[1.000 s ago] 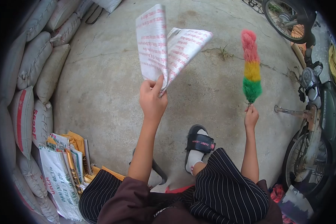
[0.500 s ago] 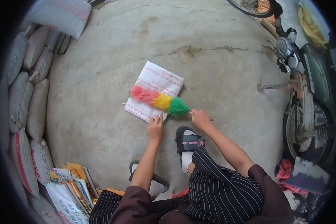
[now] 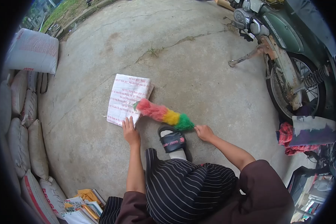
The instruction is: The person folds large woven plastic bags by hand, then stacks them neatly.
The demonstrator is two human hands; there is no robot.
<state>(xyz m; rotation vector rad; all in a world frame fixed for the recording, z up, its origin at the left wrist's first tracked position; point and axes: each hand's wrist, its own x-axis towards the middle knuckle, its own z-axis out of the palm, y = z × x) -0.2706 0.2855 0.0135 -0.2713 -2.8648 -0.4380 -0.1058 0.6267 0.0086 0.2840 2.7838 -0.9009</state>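
Observation:
A white folded sheet or packet with red print (image 3: 127, 95) lies on the concrete floor. My left hand (image 3: 130, 132) rests on its lower edge, fingers spread, holding nothing. My right hand (image 3: 204, 133) is closed on the handle end of a fluffy duster (image 3: 170, 116), coloured red, yellow and green. The duster's red tip touches or overlaps the right edge of the packet; its green end is nearest my right hand. A black sandal (image 3: 172, 141) on my foot is just below the duster.
Stacked sacks (image 3: 21, 138) line the left side, with a large white sack (image 3: 33, 50) at upper left. Folded bags (image 3: 84, 205) stand at lower left. A green motorbike (image 3: 283, 33) with its wheel stands on the right, above a red checked cloth (image 3: 286, 138).
The duster has moved off the packet's middle toward its right edge. My view has turned, bringing grass at upper left into sight. My left hand stays at the packet's lower edge.

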